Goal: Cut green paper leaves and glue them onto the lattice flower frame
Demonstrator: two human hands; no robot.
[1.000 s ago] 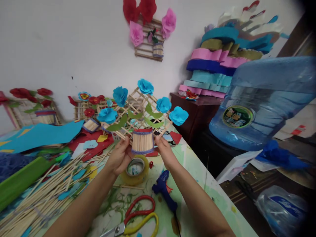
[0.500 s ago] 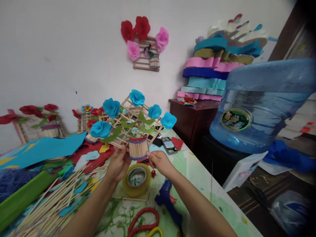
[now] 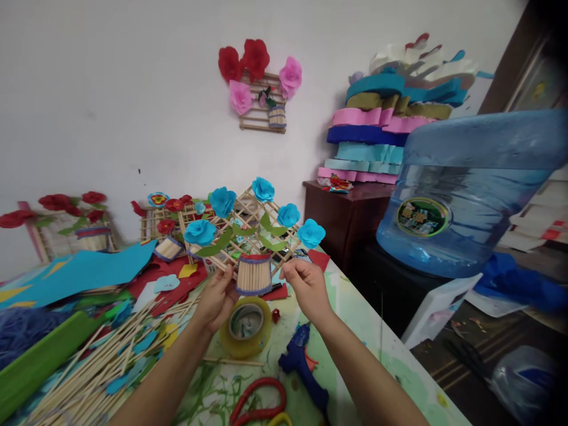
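Observation:
A lattice of thin wooden sticks point(image 3: 245, 244), decorated with blue paper flowers point(image 3: 222, 202) and green paper leaves point(image 3: 219, 244), is held up in front of me. At its lower corner sits a small basket of short sticks point(image 3: 254, 276) with purple cord edging and a red top. My left hand point(image 3: 219, 299) grips the lattice's lower left edge, beside the basket. Close to the lower right edge, my right hand point(image 3: 307, 289) is closed in a pinch; whether its fingertips touch the lattice or hold something small is unclear.
Below the hands lie a tape roll point(image 3: 245, 328), a blue glue gun point(image 3: 302, 361) and red-handled scissors point(image 3: 261, 397). Loose sticks point(image 3: 93, 361) and coloured paper point(image 3: 84, 266) cover the left side. A large water bottle point(image 3: 461, 195) stands right of the table.
My right hand has moved right, from the basket's lower corner out past its side. The lattice has shifted slightly right and tilted; my left hand still holds it.

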